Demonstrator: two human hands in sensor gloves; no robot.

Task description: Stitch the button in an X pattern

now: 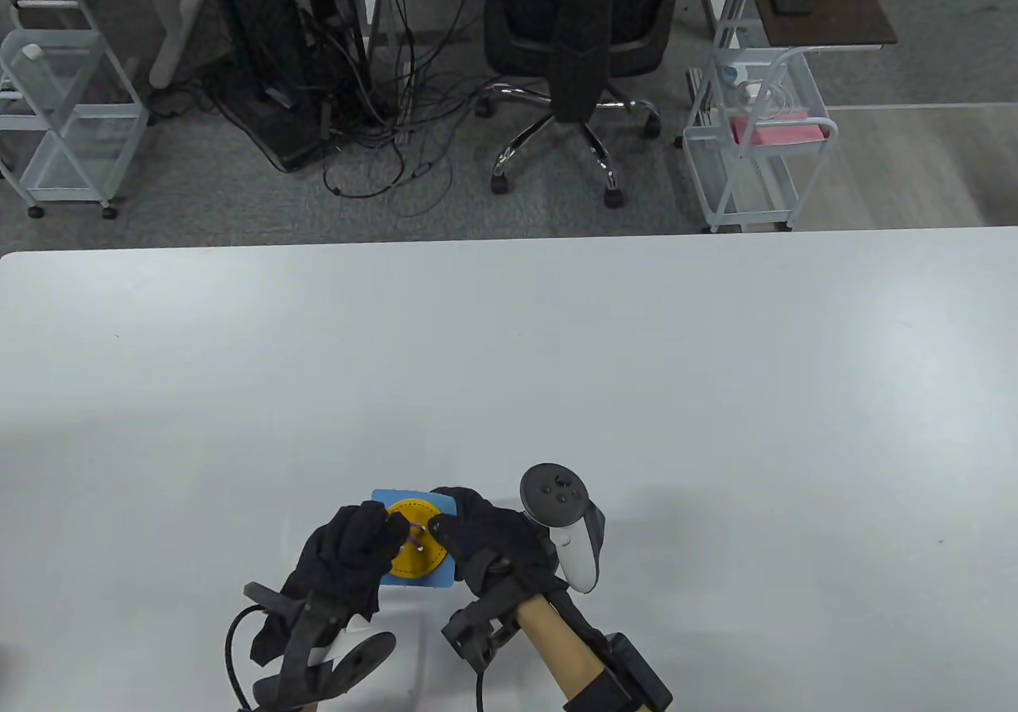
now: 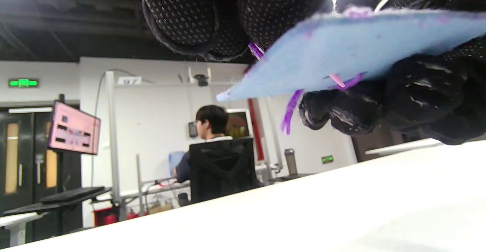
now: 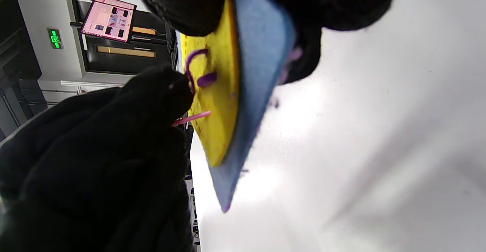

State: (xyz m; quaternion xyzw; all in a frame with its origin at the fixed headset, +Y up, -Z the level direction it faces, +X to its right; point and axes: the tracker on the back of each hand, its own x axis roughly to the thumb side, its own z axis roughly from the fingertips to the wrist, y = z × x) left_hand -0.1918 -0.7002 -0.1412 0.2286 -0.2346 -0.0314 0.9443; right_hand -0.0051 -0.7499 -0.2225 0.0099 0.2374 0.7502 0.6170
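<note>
A blue felt square (image 1: 429,578) carries a yellow round button (image 1: 413,554) with purple thread (image 1: 415,538) through it. It is lifted off the table near the front edge. My right hand (image 1: 449,525) grips the felt's right side, thumb over the button (image 3: 218,104) and fingers (image 2: 379,100) beneath. My left hand (image 1: 382,525) pinches a pink needle (image 3: 191,118) stuck into the button's face. The needle's tip (image 2: 336,79) pokes out of the felt's underside (image 2: 360,51). A purple thread tail (image 2: 290,109) hangs below it.
The white table (image 1: 636,386) stretches wide around the hands. Beyond its far edge stand a black office chair (image 1: 580,44), a white wire cart (image 1: 747,147) and another cart (image 1: 64,107). A seated person (image 2: 216,157) shows far off in the left wrist view.
</note>
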